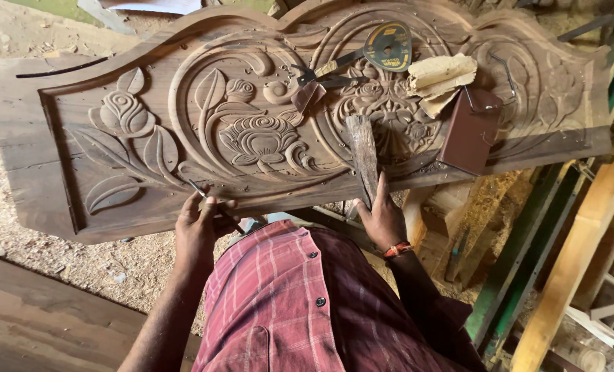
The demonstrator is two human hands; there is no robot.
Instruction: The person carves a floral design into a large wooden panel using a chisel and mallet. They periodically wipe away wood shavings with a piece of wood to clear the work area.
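Note:
A large carved wooden panel (80, 138) with flowers and leaves in relief lies in front of me. My left hand (198, 224) is closed around a thin metal chisel (198, 188) whose tip rests near the panel's lower edge. My right hand (383, 217) grips the lower end of a rough wooden mallet stick (362, 155) that lies across the carving, pointing away from me. Both hands sit at the panel's near edge, on either side of my red checked shirt.
On the panel lie a round abrasive disc (387, 46), folded sandpaper (441, 79), a brown box (471, 131) and small metal tools (317, 76). Sawdust (100, 265) covers the floor on the left. Wooden beams (582, 241) and green metal frames (527, 255) stand to the right.

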